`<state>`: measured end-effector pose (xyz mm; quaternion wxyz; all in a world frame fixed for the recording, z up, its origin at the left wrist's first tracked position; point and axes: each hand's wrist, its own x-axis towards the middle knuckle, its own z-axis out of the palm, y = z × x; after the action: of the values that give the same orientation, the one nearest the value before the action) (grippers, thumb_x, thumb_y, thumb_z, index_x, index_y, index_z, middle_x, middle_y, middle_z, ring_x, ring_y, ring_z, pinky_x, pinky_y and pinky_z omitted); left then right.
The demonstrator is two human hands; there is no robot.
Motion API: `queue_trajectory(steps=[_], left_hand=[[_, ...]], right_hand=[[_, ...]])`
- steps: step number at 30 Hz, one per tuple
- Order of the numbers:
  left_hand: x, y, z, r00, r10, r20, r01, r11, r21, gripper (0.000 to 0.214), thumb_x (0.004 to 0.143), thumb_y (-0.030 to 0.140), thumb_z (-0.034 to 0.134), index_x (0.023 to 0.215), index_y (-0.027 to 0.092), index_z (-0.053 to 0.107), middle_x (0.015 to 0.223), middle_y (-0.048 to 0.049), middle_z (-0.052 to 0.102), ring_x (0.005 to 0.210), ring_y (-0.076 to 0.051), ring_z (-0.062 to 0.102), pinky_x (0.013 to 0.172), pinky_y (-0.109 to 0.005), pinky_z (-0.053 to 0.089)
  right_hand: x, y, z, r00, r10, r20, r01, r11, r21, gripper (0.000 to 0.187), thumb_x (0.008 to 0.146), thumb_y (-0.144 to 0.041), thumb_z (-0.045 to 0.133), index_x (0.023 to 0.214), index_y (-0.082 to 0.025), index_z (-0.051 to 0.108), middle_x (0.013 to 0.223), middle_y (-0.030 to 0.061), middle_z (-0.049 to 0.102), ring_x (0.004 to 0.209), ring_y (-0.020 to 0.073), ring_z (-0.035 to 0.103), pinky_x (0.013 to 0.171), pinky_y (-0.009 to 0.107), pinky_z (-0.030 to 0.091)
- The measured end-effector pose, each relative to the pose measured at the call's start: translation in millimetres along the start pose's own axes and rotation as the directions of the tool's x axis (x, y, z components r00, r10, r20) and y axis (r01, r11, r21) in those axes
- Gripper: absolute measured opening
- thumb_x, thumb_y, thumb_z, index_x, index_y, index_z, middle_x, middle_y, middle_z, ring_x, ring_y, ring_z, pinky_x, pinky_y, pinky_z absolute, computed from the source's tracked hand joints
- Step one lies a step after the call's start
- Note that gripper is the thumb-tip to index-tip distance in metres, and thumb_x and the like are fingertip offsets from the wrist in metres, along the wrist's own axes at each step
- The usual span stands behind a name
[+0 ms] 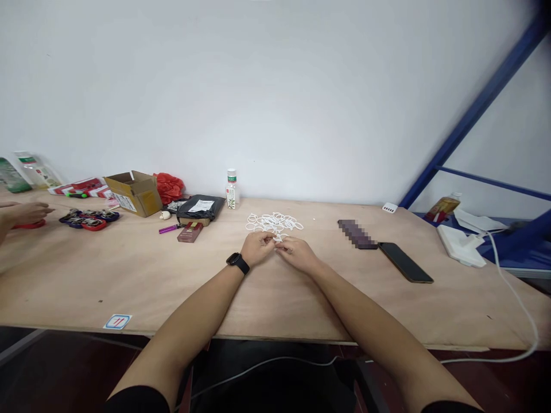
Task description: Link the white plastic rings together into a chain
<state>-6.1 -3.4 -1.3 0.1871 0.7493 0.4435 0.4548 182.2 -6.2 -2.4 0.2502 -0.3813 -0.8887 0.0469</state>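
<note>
A loose pile of thin white loops (275, 220) lies on the wooden table in front of me. At the near edge of the pile, my left hand (258, 246) is closed, its thumb and fingers pinching a small part of a white loop (279, 236). My right hand (297, 252) meets it from the other side, closed on the same white piece. The fingertips almost touch, and the exact shape of what is between them is partly hidden. A black watch (238, 262) is on my left wrist.
Left of the pile are a dark red box (190, 232), a black plastic parcel (202, 205), an open carton (138, 198) and a bottle (232, 192). Two phones, one dark (404, 262), lie right, near a white power strip (460, 246). Another person's hand (26, 212) is far left.
</note>
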Motion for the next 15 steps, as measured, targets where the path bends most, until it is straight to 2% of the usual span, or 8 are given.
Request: queue_trajectory(steps=[4, 8, 11, 13, 15], left_hand=[[4.7, -7.9, 5.9, 0.981, -0.191, 0.017, 0.191, 0.963, -0.189, 0.019, 0.071, 0.015, 0.055, 0.082, 0.014, 0.07, 0.069, -0.0003, 0.069, 0.061, -0.012, 0.061, 0.059, -0.022, 0.049], [13.2, -16.8, 1.8, 0.957, -0.289, 0.015, 0.28, 0.913, -0.295, 0.017, 0.069, 0.014, 0.05, 0.07, 0.013, 0.066, 0.068, -0.0021, 0.068, 0.064, -0.013, 0.063, 0.061, -0.022, 0.05], [16.2, -22.6, -9.2, 0.95, -0.311, -0.013, 0.302, 0.933, -0.198, 0.023, 0.071, 0.015, 0.046, 0.074, 0.013, 0.069, 0.069, -0.003, 0.069, 0.066, -0.015, 0.063, 0.063, -0.025, 0.05], [15.1, -26.1, -16.6, 0.963, -0.269, 0.015, 0.269, 0.963, -0.026, 0.026, 0.075, 0.018, 0.045, 0.075, 0.015, 0.07, 0.072, -0.0036, 0.07, 0.071, -0.017, 0.064, 0.068, -0.027, 0.05], [12.7, -28.7, -21.3, 0.966, -0.237, 0.105, 0.217, 0.961, 0.171, 0.027, 0.078, 0.021, 0.045, 0.072, 0.017, 0.071, 0.077, -0.0043, 0.072, 0.078, -0.019, 0.065, 0.076, -0.029, 0.049]], right_hand=[[-0.1, -8.0, 2.6, 0.997, -0.042, 0.057, 0.041, 0.999, 0.011, 0.024, 0.09, -0.022, 0.053, 0.107, -0.023, 0.069, 0.098, 0.006, 0.068, 0.093, 0.0181, 0.061, 0.082, 0.029, 0.046], [-0.8, -20.1, 3.1, 0.984, -0.129, 0.124, 0.117, 0.988, 0.1, 0.035, 0.088, -0.025, 0.054, 0.122, -0.024, 0.061, 0.111, 0.0069, 0.066, 0.102, 0.0195, 0.06, 0.089, 0.031, 0.046], [-0.8, -21.0, 2.6, 0.982, -0.15, 0.113, 0.131, 0.978, 0.165, 0.034, 0.089, -0.023, 0.051, 0.122, -0.025, 0.061, 0.113, 0.0055, 0.066, 0.102, 0.0186, 0.061, 0.091, 0.031, 0.045], [-0.4, -14.2, 2.2, 0.996, -0.063, 0.061, 0.052, 0.984, 0.169, 0.031, 0.09, -0.021, 0.049, 0.117, -0.024, 0.062, 0.109, 0.0052, 0.067, 0.096, 0.0175, 0.062, 0.088, 0.03, 0.046], [0.3, -2.8, 2.6, 0.998, 0.057, 0.002, -0.057, 0.989, 0.137, 0.031, 0.089, -0.02, 0.048, 0.117, -0.022, 0.061, 0.109, 0.006, 0.066, 0.092, 0.0172, 0.062, 0.087, 0.03, 0.046]])
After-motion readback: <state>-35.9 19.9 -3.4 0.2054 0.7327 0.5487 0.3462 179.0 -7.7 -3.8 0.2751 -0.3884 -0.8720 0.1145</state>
